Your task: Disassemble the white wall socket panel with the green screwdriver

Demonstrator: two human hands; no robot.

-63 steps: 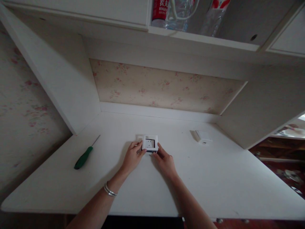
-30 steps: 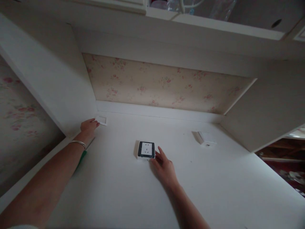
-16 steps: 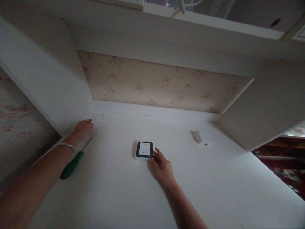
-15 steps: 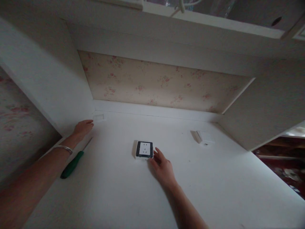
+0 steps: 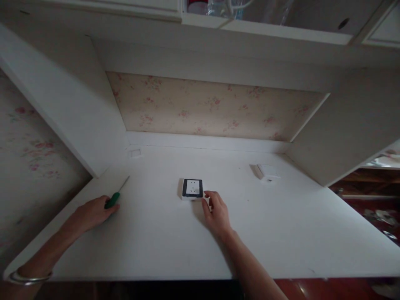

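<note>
A wall socket (image 5: pixel 192 188) with a dark frame and white face lies flat in the middle of the white desk (image 5: pixel 175 233). My right hand (image 5: pixel 215 210) rests just right of it, fingertips touching its lower right corner, fingers bent and apart. My left hand (image 5: pixel 92 213) lies over the handle of a green screwdriver (image 5: pixel 116 196) at the desk's left; its fingers curl around the handle. The socket's white cover frame (image 5: pixel 135 153) sits in the back left corner.
A small white box-like part (image 5: pixel 267 171) sits at the back right. White side panels wall in the desk on both sides, with floral wallpaper behind. A shelf overhead holds bottles (image 5: pixel 215 5). The desk's front edge is close to me.
My left hand left the white cover frame in the back left corner and came back down onto the green screwdriver's handle. My right hand stayed by the socket.
</note>
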